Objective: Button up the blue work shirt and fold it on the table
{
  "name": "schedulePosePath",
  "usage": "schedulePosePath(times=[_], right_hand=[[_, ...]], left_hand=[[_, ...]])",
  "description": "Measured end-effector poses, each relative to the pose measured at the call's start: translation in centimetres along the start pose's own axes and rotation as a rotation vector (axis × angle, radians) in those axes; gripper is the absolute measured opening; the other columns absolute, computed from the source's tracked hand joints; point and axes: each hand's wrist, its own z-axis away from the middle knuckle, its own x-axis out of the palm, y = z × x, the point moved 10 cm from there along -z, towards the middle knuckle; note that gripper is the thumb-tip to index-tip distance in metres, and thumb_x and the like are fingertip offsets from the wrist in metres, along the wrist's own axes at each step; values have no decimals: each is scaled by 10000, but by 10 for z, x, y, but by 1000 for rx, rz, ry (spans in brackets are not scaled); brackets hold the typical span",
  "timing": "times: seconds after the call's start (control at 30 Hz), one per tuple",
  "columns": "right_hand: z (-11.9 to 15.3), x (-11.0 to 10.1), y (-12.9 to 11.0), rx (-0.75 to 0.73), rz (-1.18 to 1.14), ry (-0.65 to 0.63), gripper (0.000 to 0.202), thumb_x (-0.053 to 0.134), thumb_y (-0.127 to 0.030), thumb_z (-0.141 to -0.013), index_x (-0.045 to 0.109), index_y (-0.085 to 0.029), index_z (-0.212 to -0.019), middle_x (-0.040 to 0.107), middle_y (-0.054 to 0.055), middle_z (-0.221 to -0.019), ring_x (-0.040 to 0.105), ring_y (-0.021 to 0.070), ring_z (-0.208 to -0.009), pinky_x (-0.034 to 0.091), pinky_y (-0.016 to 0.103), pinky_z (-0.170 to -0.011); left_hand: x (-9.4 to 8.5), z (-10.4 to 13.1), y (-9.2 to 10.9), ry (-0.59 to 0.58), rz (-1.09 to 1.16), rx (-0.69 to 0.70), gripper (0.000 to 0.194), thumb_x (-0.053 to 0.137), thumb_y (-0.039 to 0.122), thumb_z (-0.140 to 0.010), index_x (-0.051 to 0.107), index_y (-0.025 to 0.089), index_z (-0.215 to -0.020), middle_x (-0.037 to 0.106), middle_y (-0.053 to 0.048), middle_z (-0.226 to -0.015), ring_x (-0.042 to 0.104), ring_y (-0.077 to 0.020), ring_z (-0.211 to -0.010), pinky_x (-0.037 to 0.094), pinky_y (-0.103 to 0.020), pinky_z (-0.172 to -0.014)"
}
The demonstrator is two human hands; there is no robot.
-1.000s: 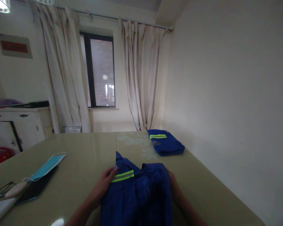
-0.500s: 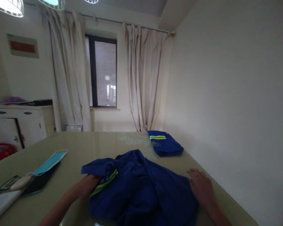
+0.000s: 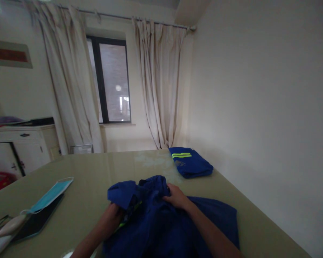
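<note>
A dark blue garment [image 3: 161, 225] with a yellow-green stripe lies rumpled on the near part of the table, its collar end bunched up. At its left side my left hand [image 3: 114, 215] grips the cloth, the fingertips hidden under a fold. My right hand [image 3: 176, 196] pinches the bunched cloth near the top middle of the garment. To the right of my right forearm, a flat part of the garment spreads over the tabletop. Farther back on the right rests a folded blue garment [image 3: 191, 165] with two yellow-green stripes.
On the left of the table [image 3: 94, 179] are a blue face mask [image 3: 50, 197], a dark flat device [image 3: 37, 222] beneath it, and glasses [image 3: 0, 224]. A white cabinet [image 3: 32, 143] stands behind at left. A wall borders the right side.
My right hand has moved left from the garment's right edge to its top middle and now grips cloth there. The left part of the garment has shifted right with my left hand. The view has shifted slightly.
</note>
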Motion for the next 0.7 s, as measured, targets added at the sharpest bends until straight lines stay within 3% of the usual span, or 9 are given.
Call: schedulePosePath(times=[0.13, 0.27, 0.37, 0.43, 0.5, 0.57, 0.6, 0.63, 0.7], right_hand=[[5, -18, 0, -45, -42, 69, 273, 567, -216, -748, 741, -175, -955, 761, 69, -966, 679, 256, -923, 518, 365, -897], [38, -103, 15, 7, 0, 599, 281, 519, -243, -828, 715, -167, -1015, 732, 105, -990, 668, 261, -929, 517, 394, -907], [93, -145, -1, -123, 45, 960, 282, 512, -315, -931, 680, -186, -1118, 695, 109, -1032, 648, 266, -983, 518, 412, -922], [115, -140, -23, -237, 125, 866, 333, 554, -389, -957, 664, -199, -1207, 689, 121, -1089, 649, 278, -1022, 525, 416, -929], [120, -104, -47, -349, 195, 472, 512, 657, -492, -914, 613, -231, -1352, 665, 131, -1246, 642, 295, -1116, 522, 404, -970], [130, -62, -60, -398, 198, 61, 707, 717, -586, -860, 521, -292, -1473, 612, 109, -1381, 622, 298, -1193, 505, 387, -1019], [134, -51, -62, -388, 164, -48, 722, 693, -610, -875, 486, -317, -1501, 605, 94, -1395, 626, 284, -1189, 501, 377, -1027], [134, -48, -61, -361, 118, -71, 671, 636, -615, -918, 479, -326, -1503, 619, 84, -1369, 639, 264, -1160, 502, 369, -1022], [122, -59, -50, -263, 29, 61, 510, 490, -563, -1016, 533, -301, -1451, 656, 84, -1270, 658, 230, -1087, 504, 363, -1005]], left_hand=[[-67, -20, 39, 236, -124, 105, 342, 470, 254, -858, 731, 192, -1070, 649, -110, -984, 647, -278, -916, 534, -411, -902], [-148, -16, 78, 706, -252, 114, 393, 433, 268, -943, 699, 188, -1221, 508, -52, -885, 564, -237, -866, 517, -371, -844], [-184, -1, 96, 1014, -309, 115, 376, 444, 335, -990, 687, 168, -1224, 492, -56, -864, 536, -268, -978, 500, -391, -891], [-182, -17, 94, 899, -397, 117, 386, 442, 339, -999, 659, 172, -1271, 532, -78, -935, 553, -264, -980, 505, -393, -885], [-155, -49, 72, 523, -540, 97, 377, 460, 307, -985, 654, 182, -1283, 574, -108, -1059, 593, -249, -955, 513, -392, -869], [-115, -65, 30, 136, -709, 16, 330, 513, 283, -942, 708, 174, -1185, 617, -142, -1138, 627, -281, -993, 511, -431, -882], [-99, -67, 7, 11, -780, -42, 302, 537, 285, -919, 737, 172, -1116, 641, -159, -1160, 628, -321, -1051, 504, -469, -903], [-84, -65, -13, -75, -815, -84, 296, 540, 289, -908, 750, 182, -1085, 664, -167, -1183, 620, -355, -1112, 495, -505, -924], [-55, -59, -33, -162, -752, -90, 354, 477, 312, -936, 740, 216, -1153, 693, -146, -1249, 607, -351, -1199, 472, -522, -993]])
